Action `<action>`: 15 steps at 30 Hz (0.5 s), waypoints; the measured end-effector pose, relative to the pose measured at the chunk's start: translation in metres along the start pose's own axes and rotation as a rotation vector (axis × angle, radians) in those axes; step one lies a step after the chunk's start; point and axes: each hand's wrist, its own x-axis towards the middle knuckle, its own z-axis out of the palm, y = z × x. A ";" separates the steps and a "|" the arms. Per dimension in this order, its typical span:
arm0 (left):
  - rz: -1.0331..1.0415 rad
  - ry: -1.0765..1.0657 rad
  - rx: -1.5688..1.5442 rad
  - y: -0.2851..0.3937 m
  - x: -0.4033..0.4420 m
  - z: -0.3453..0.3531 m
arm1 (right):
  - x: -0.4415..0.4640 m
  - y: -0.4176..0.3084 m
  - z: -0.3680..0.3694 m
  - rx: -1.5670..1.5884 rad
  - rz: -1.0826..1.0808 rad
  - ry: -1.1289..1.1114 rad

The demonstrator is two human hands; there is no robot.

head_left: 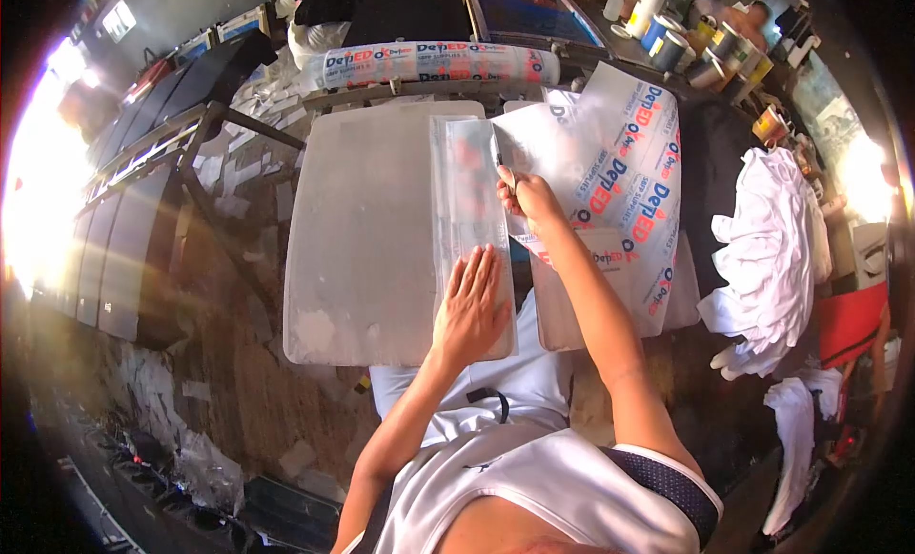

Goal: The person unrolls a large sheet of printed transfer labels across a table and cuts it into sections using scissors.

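My left hand (467, 306) lies flat, fingers stretched out, on the lower part of a clear plastic strip (467, 187). The strip rests along the right side of a grey board (367, 230). At the strip's right edge, my right hand (530, 200) is closed around a slim tool (499, 160) with a dark part pointing away from me; its exact kind is too small to tell. Beside that hand, a printed transparent film sheet (620, 187) with red and blue lettering spreads over a second board (562, 325).
A roll of the same printed film (434, 63) lies behind the boards. White cloth (762, 249) is piled at right, with several cans (662, 40) on the back bench. A metal frame (205, 140) stands at left, and scraps litter the floor.
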 end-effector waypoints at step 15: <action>0.017 0.016 0.007 0.001 -0.001 0.000 | 0.086 -0.050 -0.013 0.056 0.045 -0.002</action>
